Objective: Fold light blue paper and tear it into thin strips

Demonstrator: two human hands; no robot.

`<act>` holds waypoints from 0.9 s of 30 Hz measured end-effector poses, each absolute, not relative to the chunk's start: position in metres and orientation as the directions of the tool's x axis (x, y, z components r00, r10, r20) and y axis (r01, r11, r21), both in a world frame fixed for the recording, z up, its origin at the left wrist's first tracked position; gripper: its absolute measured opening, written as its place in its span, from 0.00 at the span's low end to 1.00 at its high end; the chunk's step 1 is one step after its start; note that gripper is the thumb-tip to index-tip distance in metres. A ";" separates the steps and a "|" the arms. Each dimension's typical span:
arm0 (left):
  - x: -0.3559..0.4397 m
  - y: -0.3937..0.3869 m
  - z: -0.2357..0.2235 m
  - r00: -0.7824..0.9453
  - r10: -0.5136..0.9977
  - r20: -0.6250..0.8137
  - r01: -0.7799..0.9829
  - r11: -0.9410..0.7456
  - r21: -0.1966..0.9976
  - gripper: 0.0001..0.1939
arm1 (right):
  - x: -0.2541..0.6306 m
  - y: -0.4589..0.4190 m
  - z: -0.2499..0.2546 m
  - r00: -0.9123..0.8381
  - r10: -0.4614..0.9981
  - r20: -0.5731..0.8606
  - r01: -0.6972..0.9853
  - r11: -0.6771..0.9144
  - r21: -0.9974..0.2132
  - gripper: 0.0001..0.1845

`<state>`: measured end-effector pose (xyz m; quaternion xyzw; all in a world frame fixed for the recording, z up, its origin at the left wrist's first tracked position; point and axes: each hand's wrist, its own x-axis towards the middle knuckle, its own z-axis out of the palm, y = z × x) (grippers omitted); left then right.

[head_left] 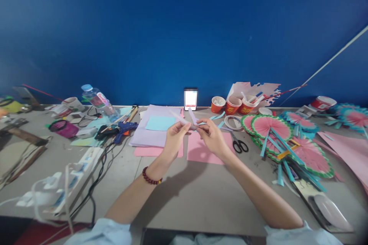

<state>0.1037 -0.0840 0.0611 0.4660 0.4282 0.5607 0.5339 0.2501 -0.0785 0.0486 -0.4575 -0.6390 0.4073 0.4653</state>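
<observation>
A narrow pale lilac paper strip (192,115) is held up between my two hands, above the table. My left hand (176,136) pinches it between thumb and fingers, and one end sticks out to the upper left. From the other side my right hand (212,136) pinches the same strip near a bend, where a second end points upward. Under the hands lies a pink paper sheet (209,153). Behind my left hand are lilac sheets (143,130) with a light blue sheet (159,123) on top. The fingertips partly hide the bend.
A lit phone (191,99) stands against the blue wall. Black scissors (240,146), red paper cups (233,105) and watermelon-patterned paper fans (271,128) are to the right. On the left are a blue glue gun (124,130), a tilted bottle (100,101) and a power strip (77,180) with cables.
</observation>
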 end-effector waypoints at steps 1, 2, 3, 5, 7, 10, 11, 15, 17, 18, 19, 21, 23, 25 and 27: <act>0.104 -0.084 0.061 0.011 0.998 0.068 -0.194 -0.065 0.979 0.14 | 0.250 -0.079 0.048 -0.145 0.964 0.222 0.205 0.249 -0.946 0.11; 0.103 -0.084 0.062 0.014 0.997 0.072 -0.189 -0.068 0.980 0.15 | 0.250 -0.079 0.048 -0.141 0.964 0.224 0.202 0.249 -0.947 0.11; 0.103 -0.084 0.062 0.015 0.997 0.076 -0.186 -0.072 0.980 0.15 | 0.250 -0.079 0.047 -0.137 0.965 0.225 0.199 0.250 -0.948 0.11; 0.104 -0.084 0.061 0.006 0.996 0.088 -0.184 -0.085 0.979 0.16 | 0.250 -0.079 0.046 -0.132 0.965 0.226 0.200 0.249 -0.948 0.12; 0.104 -0.083 0.060 -0.025 0.994 0.108 -0.172 -0.110 0.979 0.17 | 0.250 -0.079 0.046 -0.137 0.964 0.226 0.211 0.251 -0.945 0.12; 0.102 -0.080 0.058 -0.099 0.987 0.130 -0.128 -0.142 0.982 0.16 | 0.250 -0.080 0.048 -0.142 0.962 0.233 0.236 0.261 -0.936 0.11; 0.102 -0.078 0.058 -0.125 0.983 0.132 -0.116 -0.147 0.982 0.16 | 0.250 -0.081 0.048 -0.141 0.962 0.234 0.243 0.262 -0.934 0.10; 0.100 -0.076 0.057 -0.165 0.977 0.134 -0.119 -0.155 0.981 0.15 | 0.250 -0.081 0.049 -0.141 0.963 0.230 0.255 0.259 -0.931 0.10; 0.100 -0.075 0.055 -0.130 0.981 0.142 -0.111 -0.157 0.981 0.16 | 0.250 -0.081 0.049 -0.138 0.963 0.232 0.246 0.260 -0.934 0.11; 0.100 -0.075 0.054 -0.099 0.983 0.151 -0.099 -0.161 0.982 0.16 | 0.250 -0.081 0.049 -0.135 0.963 0.234 0.240 0.260 -0.935 0.11; 0.100 -0.075 0.052 -0.067 0.984 0.165 -0.082 -0.170 0.982 0.15 | 0.250 -0.081 0.050 -0.131 0.963 0.235 0.234 0.260 -0.937 0.11; 0.101 -0.076 0.050 -0.017 0.980 0.198 -0.021 -0.199 0.980 0.13 | 0.250 -0.081 0.050 -0.126 0.964 0.234 0.230 0.258 -0.939 0.11; 0.102 -0.076 0.048 -0.004 0.971 0.241 0.086 -0.239 0.967 0.11 | 0.251 -0.082 0.051 -0.121 0.965 0.234 0.234 0.257 -0.938 0.11; 0.103 -0.078 0.047 -0.022 0.956 0.292 0.187 -0.283 0.941 0.08 | 0.251 -0.082 0.052 -0.120 0.966 0.228 0.247 0.252 -0.936 0.11; 0.104 -0.079 0.047 -0.033 0.941 0.335 0.223 -0.320 0.921 0.07 | 0.251 -0.083 0.052 -0.119 0.966 0.229 0.257 0.253 -0.933 0.11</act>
